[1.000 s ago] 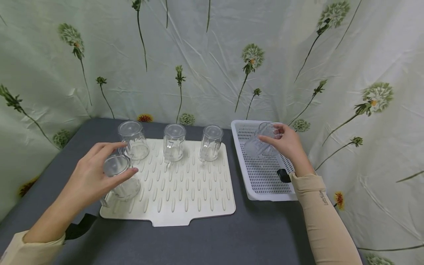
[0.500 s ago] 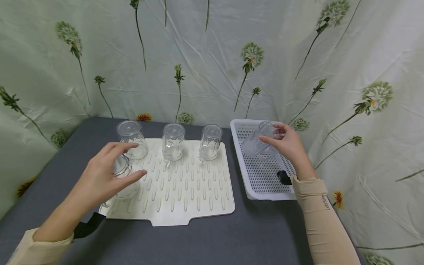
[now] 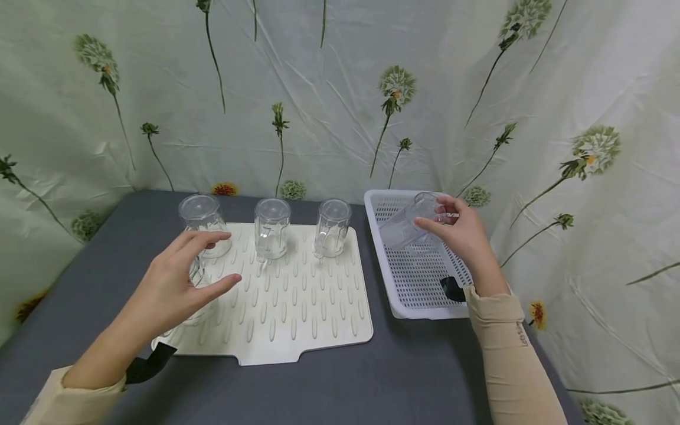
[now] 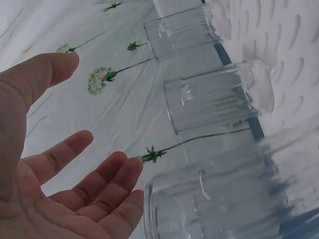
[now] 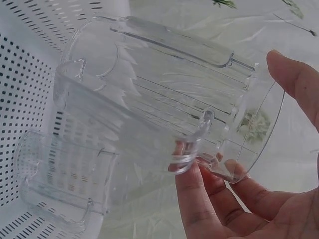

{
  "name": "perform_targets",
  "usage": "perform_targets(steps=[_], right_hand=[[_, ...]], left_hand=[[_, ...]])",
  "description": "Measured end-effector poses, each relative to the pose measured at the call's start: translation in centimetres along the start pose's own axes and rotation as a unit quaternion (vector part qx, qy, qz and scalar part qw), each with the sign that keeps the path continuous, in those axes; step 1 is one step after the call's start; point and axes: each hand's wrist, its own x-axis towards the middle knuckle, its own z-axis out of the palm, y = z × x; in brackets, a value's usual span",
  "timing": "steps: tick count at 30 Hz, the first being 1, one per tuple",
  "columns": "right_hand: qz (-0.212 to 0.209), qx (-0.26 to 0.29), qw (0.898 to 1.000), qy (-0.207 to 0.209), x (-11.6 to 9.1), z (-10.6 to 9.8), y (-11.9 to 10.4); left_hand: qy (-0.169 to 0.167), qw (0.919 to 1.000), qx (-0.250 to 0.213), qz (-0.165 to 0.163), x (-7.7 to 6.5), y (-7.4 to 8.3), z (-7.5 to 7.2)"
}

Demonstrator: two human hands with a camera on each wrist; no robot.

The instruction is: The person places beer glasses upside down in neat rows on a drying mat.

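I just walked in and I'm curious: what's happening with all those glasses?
A person's right hand holds a clear mug tilted over a white basket, where another mug lies. The left hand holds nothing and hovers near the upright mugs standing on a white mat.

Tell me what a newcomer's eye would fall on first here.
Probably the tilted clear mug that the right hand grips over the white perforated basket, at the right. Next, the three clear mugs in a row across the back of the ridged white mat, and the left hand, thumb and fingers apart, partly hiding another mug. Behind it all hangs dandelion-printed cloth.
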Motion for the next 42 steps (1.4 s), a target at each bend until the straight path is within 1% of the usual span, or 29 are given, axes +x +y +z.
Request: perform_targets(steps=[5, 8, 18, 25, 29, 34, 37, 42], right_hand=[[-0.004, 0.022, 1.0, 0.007, -0.5, 0.0, -0.1], [-0.001, 0.039, 0.999, 0.008, -0.8, 0.1, 0.0], [0.003, 0.077, 0.997, 0.016, -1.7, 0.6, -0.3], [-0.016, 0.096, 0.995, 0.026, -2.4, 1.2, -0.6], [-0.023, 0.12, 0.992, 0.025, -2.8, 1.6, -0.6], [-0.027, 0.147, 0.989, 0.02, -3.2, 2.0, -0.6], [-0.029, 0.15, 0.988, 0.015, -3.5, 2.1, -0.8], [-0.033, 0.166, 0.986, 0.006, -3.9, 2.2, -1.2]], left_hand=[[0.002, 1.0, 0.006, 0.007, 0.2, 0.2, 0.5], [-0.002, 1.0, -0.003, 0.006, 0.3, 0.3, 0.6], [0.008, 0.9995, -0.029, 0.009, 0.5, 0.6, 1.1], [0.006, 0.9992, -0.039, 0.009, 0.7, 0.9, 1.6], [0.022, 0.9986, -0.043, 0.021, 0.8, 0.9, 2.0], [0.041, 0.9962, -0.072, 0.027, 0.9, 1.2, 2.4], [0.035, 0.9951, -0.091, 0.019, 1.0, 1.4, 2.5], [0.032, 0.994, -0.104, 0.014, 1.1, 1.6, 2.8]])
